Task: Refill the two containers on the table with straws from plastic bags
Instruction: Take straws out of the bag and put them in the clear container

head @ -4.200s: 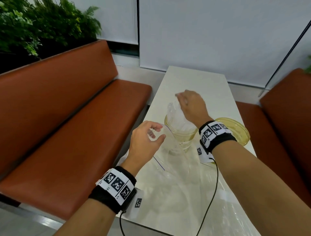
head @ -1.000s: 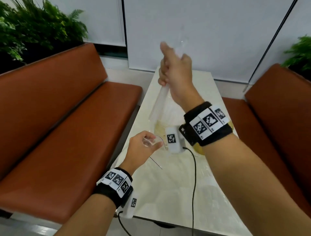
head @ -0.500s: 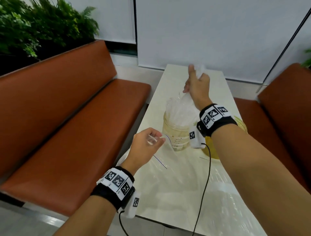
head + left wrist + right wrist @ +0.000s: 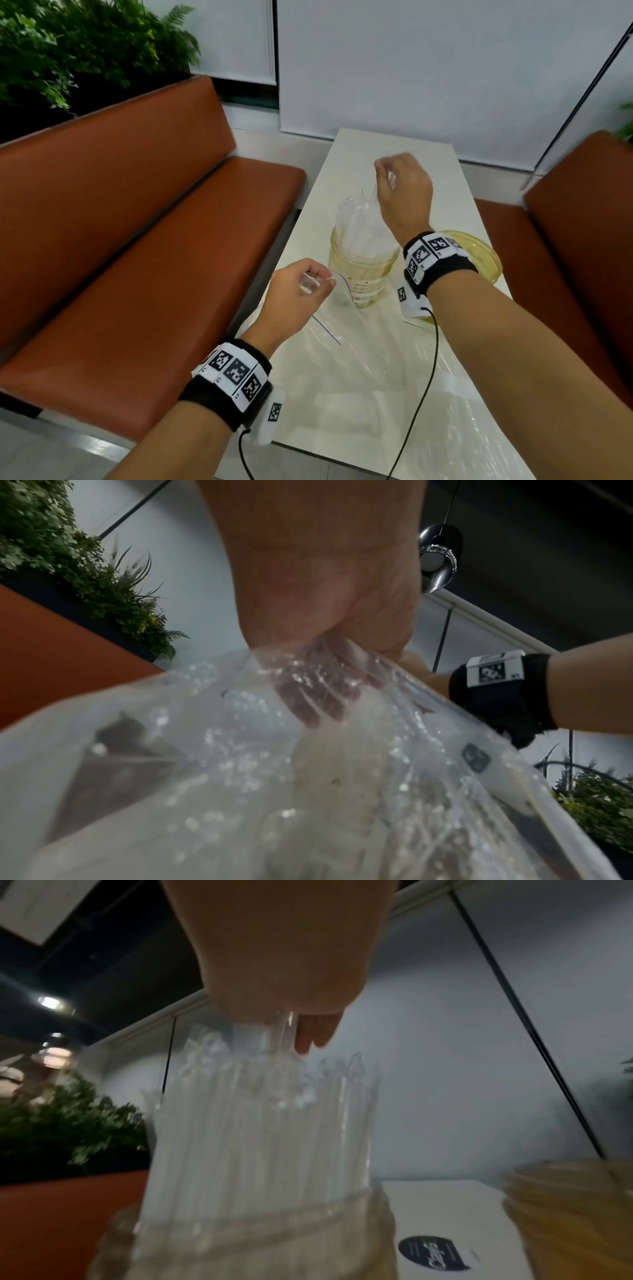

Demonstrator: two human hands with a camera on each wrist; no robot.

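On the table's point(image 4: 346, 394) middle, the nearer container point(image 4: 363, 270) is standing packed with upright straws point(image 4: 359, 222); the right hand point(image 4: 406, 192) is hovering above, fingers pinching some straw tops, likely to seat them. Near left, the left hand point(image 4: 298, 296) is clutching the plastic bag's point(image 4: 342, 342) mouth, probably holding it open. The second container point(image 4: 479, 257) is sitting right.

A long cream table point(image 4: 404, 147) stands between two orange-brown benches. On it stands a yellowish clear container point(image 4: 363, 274) packed with upright straws point(image 4: 359, 222), and just to its right a second yellowish container point(image 4: 479, 253). Clear plastic bags point(image 4: 394, 394) lie spread over the near part of the tabletop.
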